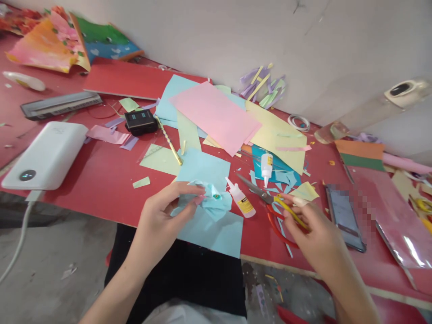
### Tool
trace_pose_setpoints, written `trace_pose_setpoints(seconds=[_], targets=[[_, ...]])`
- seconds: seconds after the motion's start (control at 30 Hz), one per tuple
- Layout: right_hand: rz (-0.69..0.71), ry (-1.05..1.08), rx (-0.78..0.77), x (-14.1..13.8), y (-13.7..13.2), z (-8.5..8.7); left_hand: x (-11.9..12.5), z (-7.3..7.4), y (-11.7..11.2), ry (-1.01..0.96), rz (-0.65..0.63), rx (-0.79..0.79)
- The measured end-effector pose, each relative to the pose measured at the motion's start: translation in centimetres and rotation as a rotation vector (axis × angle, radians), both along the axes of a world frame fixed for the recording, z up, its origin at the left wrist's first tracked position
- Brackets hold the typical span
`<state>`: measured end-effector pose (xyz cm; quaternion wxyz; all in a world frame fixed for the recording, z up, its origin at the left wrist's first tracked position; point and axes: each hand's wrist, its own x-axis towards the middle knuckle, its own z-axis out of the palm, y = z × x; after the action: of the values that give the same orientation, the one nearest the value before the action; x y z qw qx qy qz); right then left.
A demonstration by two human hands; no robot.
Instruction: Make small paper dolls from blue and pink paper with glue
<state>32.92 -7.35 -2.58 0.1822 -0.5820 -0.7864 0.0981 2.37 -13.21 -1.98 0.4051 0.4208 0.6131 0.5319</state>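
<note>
My left hand (168,208) pinches a light blue paper flower (216,202) with a small green and yellow centre. Beneath the flower lies a light blue paper sheet (216,234) that reaches the table's front edge. My right hand (308,220) has its fingers on the handle of a pair of scissors (265,195), one loop yellow and the other red. The scissors' blades are apart and point up and left. Between the hands lies a small white glue bottle (243,202) with a yellow label. A second glue bottle (266,167) is just behind the scissors, nozzle toward me.
Behind my hands are pink paper (216,117) and pale yellow paper (276,135). A phone (344,218) lies at the right, near a clear bottle (364,117). A white power bank (47,155), a black device (141,122) and a gold-tipped pencil (169,141) are on the left.
</note>
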Motion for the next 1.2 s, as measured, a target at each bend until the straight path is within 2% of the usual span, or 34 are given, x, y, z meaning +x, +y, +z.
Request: trace_pose_setpoints(seconds=[0.1, 0.2, 0.3, 0.4, 0.5, 0.67, 0.9, 1.2], targets=[[-0.079, 0.145, -0.065, 0.5, -0.1, -0.2, -0.2, -0.4, 0.0, -0.04, -0.011, 0.006], [-0.077, 0.293, -0.17, 0.9, -0.6, 0.0, -0.2, -0.5, -0.1, -0.073, -0.021, 0.0], [-0.034, 0.231, -0.192, 0.9, -1.6, 0.6, -0.1, -0.2, 0.0, -0.116, -0.014, -0.018], [0.043, 0.017, -0.103, 0.0, -2.9, 1.4, 0.0, 0.0, 0.1, -0.136, -0.028, -0.009], [0.181, -0.209, 0.078, -1.5, -3.9, 1.8, 0.0, 0.0, 0.2, -0.137, -0.045, -0.003], [0.342, -0.42, 0.313, -3.6, -3.6, 2.5, 0.0, 0.0, 0.3, -0.182, -0.019, -0.05], [0.391, -0.502, 0.421, -5.1, -2.9, 3.6, -0.2, -0.3, 0.4, -0.153, -0.043, -0.045], [0.396, -0.54, 0.42, -5.8, -2.8, 3.7, -0.2, -0.2, 0.4, -0.151, -0.08, -0.038]])
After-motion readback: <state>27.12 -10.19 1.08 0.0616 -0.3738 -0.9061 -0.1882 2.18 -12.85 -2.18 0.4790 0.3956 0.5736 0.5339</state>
